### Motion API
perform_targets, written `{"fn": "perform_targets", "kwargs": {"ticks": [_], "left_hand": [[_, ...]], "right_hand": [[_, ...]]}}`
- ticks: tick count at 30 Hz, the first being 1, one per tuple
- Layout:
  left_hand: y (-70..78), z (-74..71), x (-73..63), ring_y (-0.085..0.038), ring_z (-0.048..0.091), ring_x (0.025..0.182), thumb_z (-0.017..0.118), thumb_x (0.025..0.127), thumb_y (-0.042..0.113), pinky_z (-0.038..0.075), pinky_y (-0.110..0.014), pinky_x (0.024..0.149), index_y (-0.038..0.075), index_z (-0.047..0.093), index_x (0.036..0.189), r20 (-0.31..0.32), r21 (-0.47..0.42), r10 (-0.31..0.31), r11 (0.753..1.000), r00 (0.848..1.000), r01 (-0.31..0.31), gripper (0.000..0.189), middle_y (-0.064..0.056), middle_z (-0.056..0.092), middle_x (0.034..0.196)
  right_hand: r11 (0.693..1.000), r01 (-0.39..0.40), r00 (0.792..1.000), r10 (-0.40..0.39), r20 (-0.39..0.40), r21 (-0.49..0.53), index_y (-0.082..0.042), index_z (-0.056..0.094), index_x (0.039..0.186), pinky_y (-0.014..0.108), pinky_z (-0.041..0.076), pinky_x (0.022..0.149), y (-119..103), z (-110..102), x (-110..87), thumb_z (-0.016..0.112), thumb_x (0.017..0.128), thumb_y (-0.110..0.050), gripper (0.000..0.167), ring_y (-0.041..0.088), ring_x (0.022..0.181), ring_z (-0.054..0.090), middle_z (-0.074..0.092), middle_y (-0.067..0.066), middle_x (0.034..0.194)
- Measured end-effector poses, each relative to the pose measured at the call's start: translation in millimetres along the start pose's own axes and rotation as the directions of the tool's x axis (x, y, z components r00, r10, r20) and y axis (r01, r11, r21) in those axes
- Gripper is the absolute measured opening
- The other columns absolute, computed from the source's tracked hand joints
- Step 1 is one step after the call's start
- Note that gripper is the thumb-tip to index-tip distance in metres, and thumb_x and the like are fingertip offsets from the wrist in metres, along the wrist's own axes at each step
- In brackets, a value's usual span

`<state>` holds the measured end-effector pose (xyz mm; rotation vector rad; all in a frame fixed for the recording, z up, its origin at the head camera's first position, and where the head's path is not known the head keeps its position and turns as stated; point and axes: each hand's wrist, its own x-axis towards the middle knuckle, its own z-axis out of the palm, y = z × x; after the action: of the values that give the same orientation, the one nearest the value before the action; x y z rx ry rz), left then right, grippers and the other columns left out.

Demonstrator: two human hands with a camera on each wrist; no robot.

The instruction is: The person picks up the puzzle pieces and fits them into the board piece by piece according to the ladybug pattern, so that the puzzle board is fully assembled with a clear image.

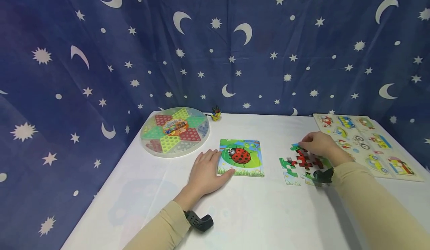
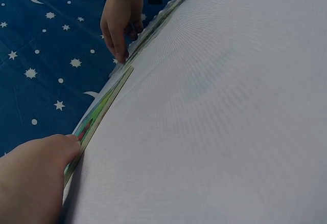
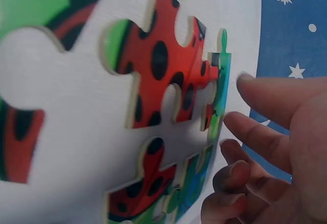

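A square ladybug puzzle board (image 1: 240, 157) lies flat on the table. My left hand (image 1: 205, 171) rests at its left side, fingers extended along that edge and thumb at the lower left corner. In the left wrist view, the thumb (image 2: 67, 144) touches the board's rim. To the right, my right hand (image 1: 317, 144) reaches over loose jigsaw pieces. The right wrist view shows its thumb and fingers apart, close beside a blue-green piece (image 3: 223, 83). Red, black-spotted pieces (image 3: 159, 60) lie nearby, and a grass-printed piece (image 1: 291, 179) sits at the front.
A round Chinese checkers board (image 1: 147, 130) is at the back left, with a small colourful toy (image 1: 216, 113) beside it. At the right lies a pale wooden board with vehicle pictures (image 1: 356, 153). A blue moon-and-star curtain (image 1: 215, 48) hangs behind the white table (image 1: 248, 212).
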<state>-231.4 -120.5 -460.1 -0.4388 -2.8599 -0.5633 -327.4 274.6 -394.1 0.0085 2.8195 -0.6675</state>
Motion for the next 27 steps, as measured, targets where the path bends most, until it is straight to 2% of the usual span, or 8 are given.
{"fn": "perform_targets", "kwargs": {"ticks": [6, 10, 19, 23, 27], "left_hand": [[3.3, 0.9, 0.0, -0.032, 0.038, 0.146, 0.057, 0.093, 0.068, 0.02, -0.049, 0.123, 0.006, 0.049, 0.151, 0.001, -0.005, 0.007, 1.0, 1.0, -0.007, 0.085, -0.014, 0.05, 0.152], [4.6, 2.0, 1.2, -0.032, 0.037, 0.147, 0.056, 0.093, 0.068, 0.02, -0.049, 0.124, 0.006, 0.049, 0.151, 0.003, -0.004, 0.008, 1.0, 1.0, -0.008, 0.085, -0.014, 0.05, 0.152], [4.6, 0.7, 1.3, -0.033, 0.038, 0.146, 0.056, 0.093, 0.067, 0.021, -0.05, 0.123, 0.006, 0.049, 0.151, -0.004, -0.011, 0.015, 1.0, 1.0, -0.015, 0.085, -0.015, 0.05, 0.152], [0.8, 0.9, 0.2, -0.031, 0.038, 0.146, 0.056, 0.093, 0.068, 0.021, -0.049, 0.123, 0.007, 0.049, 0.152, 0.0, 0.008, -0.004, 1.0, 1.0, 0.004, 0.085, -0.013, 0.05, 0.152], [-1.1, 1.2, 0.5, -0.032, 0.038, 0.146, 0.057, 0.093, 0.067, 0.021, -0.05, 0.123, 0.006, 0.049, 0.151, -0.009, 0.0, 0.004, 1.0, 1.0, -0.004, 0.084, -0.014, 0.05, 0.151]], "right_hand": [[1.0, 0.013, 0.999, -0.011, 0.05, -0.026, 0.007, 0.062, 0.118, 0.046, 0.055, 0.078, 2, -6, 2.0, 0.073, 0.093, -0.04, 0.054, 0.033, 0.09, 0.058, 0.065, 0.018, 0.102], [0.999, 0.02, 0.999, -0.017, 0.051, -0.049, 0.007, 0.062, 0.114, 0.043, 0.055, 0.075, 1, -8, 2.1, 0.078, 0.089, -0.041, 0.057, 0.032, 0.088, 0.057, 0.064, 0.017, 0.099], [0.997, 0.006, 0.999, -0.004, 0.034, -0.082, 0.01, 0.058, 0.113, 0.04, 0.054, 0.073, -3, -4, 2.1, 0.077, 0.09, -0.04, 0.058, 0.031, 0.086, 0.056, 0.062, 0.017, 0.096], [0.997, 0.006, 1.0, -0.005, 0.014, -0.071, 0.009, 0.054, 0.112, 0.038, 0.052, 0.072, -8, 1, 1.3, 0.077, 0.09, -0.04, 0.058, 0.032, 0.087, 0.055, 0.059, 0.017, 0.095], [0.998, -0.005, 1.0, 0.004, -0.013, -0.057, 0.008, 0.051, 0.113, 0.037, 0.051, 0.069, -11, 4, -1.1, 0.077, 0.09, -0.04, 0.059, 0.033, 0.087, 0.054, 0.057, 0.018, 0.094]]}}
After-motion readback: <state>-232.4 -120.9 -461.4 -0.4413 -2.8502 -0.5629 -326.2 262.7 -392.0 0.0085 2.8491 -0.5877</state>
